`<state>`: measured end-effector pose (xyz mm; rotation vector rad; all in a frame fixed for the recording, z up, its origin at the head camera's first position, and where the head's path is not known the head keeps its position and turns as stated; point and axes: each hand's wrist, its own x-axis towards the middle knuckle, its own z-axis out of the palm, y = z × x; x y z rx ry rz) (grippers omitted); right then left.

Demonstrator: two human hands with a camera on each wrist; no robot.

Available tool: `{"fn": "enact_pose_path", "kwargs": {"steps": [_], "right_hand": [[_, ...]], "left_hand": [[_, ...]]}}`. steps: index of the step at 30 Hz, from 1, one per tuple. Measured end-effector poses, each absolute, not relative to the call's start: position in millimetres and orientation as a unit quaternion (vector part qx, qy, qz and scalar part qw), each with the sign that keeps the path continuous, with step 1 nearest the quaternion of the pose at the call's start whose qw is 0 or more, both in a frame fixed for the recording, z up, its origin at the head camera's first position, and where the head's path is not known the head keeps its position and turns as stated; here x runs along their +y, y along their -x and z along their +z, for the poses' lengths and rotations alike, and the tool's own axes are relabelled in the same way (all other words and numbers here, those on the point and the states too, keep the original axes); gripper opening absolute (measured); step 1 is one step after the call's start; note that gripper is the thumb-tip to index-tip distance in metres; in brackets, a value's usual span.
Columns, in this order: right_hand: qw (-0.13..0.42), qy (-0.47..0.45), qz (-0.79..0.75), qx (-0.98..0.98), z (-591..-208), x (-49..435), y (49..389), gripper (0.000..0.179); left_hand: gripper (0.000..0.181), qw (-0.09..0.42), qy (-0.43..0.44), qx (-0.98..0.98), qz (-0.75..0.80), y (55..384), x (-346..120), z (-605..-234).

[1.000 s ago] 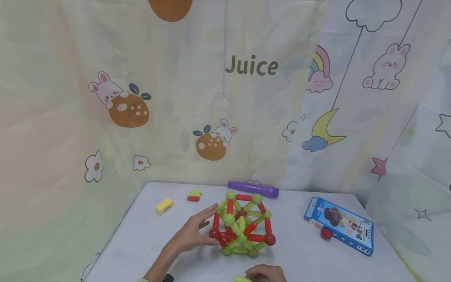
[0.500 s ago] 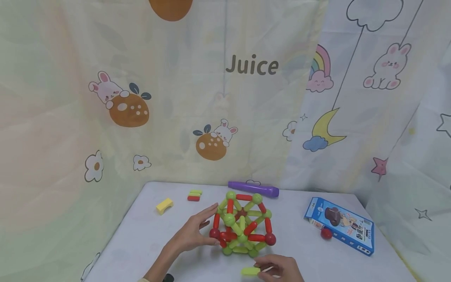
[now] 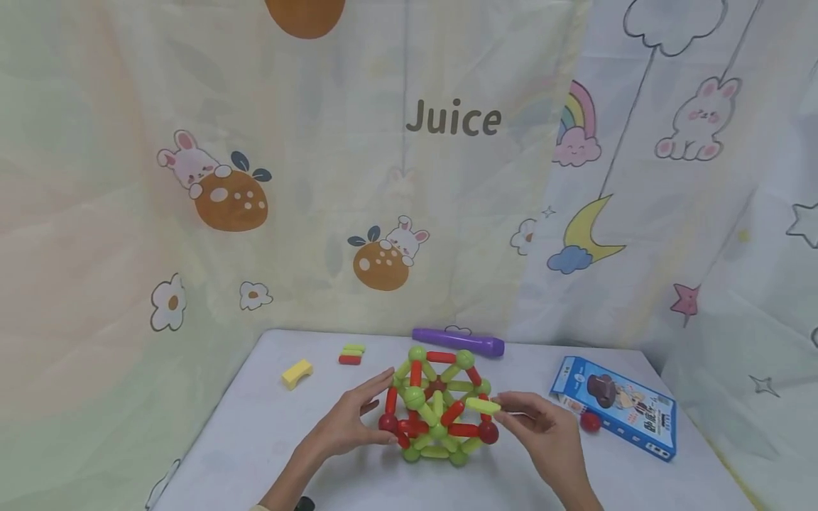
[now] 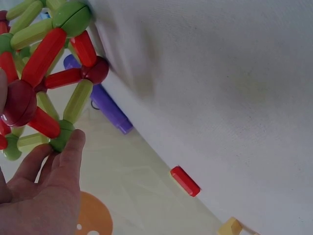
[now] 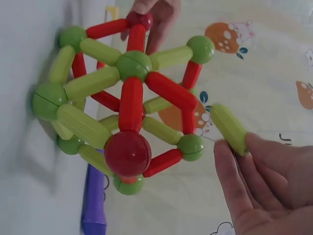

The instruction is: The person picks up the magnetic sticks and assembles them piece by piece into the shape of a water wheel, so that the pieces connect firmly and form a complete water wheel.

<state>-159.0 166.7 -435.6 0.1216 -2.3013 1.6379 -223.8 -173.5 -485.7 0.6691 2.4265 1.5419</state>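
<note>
A ball-and-stick magnetic structure (image 3: 438, 430) of red and light-green sticks joined by red and green balls stands on the white table. My left hand (image 3: 351, 420) holds its left side, thumb by a red ball and fingertips against a green ball (image 4: 62, 137). Between thumb and fingers, my right hand (image 3: 548, 434) pinches a loose light-green magnetic stick (image 3: 482, 406) at one end. In the head view that stick overlaps the structure's right side. The right wrist view shows a gap between the stick's free end and a red stick (image 5: 171, 90) jutting outward from a green ball.
Behind the structure lies a purple tube-shaped object (image 3: 458, 342). Two green sticks and a red one (image 3: 349, 360) lie back left, near a yellow block (image 3: 297, 373). On the right are a blue box (image 3: 623, 408) and a red ball (image 3: 591, 421). A printed curtain (image 3: 307, 177) hangs behind.
My right hand has lifted the light-green stick from the table's front edge, up and to the right, beside the structure's right side. My left hand and the structure have stayed put.
</note>
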Motion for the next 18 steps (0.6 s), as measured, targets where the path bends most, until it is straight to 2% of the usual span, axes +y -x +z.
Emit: {"fn": "enact_pose_path", "kwargs": {"steps": [3, 6, 11, 18], "right_hand": [[0.223, -0.047, 0.552, -0.802, -437.3, 161.1, 172.4, 0.029], [0.264, -0.049, 0.54, -0.797, -441.2, 155.6, 186.4, 0.029], [0.294, -0.056, 0.526, -0.796, -445.2, 149.3, 200.3, 0.027], [0.325, -0.054, 0.516, -0.791, -444.7, 146.6, 201.0, 0.028]], "left_hand": [[0.101, 0.096, -0.223, 0.818, 0.522, 224.3, -173.4, -486.4], [0.101, 0.097, -0.222, 0.817, 0.523, 224.0, -174.0, -487.4], [0.1, 0.095, -0.226, 0.817, 0.521, 223.6, -174.2, -487.6], [0.101, 0.094, -0.227, 0.82, 0.516, 223.4, -175.1, -486.0]]}}
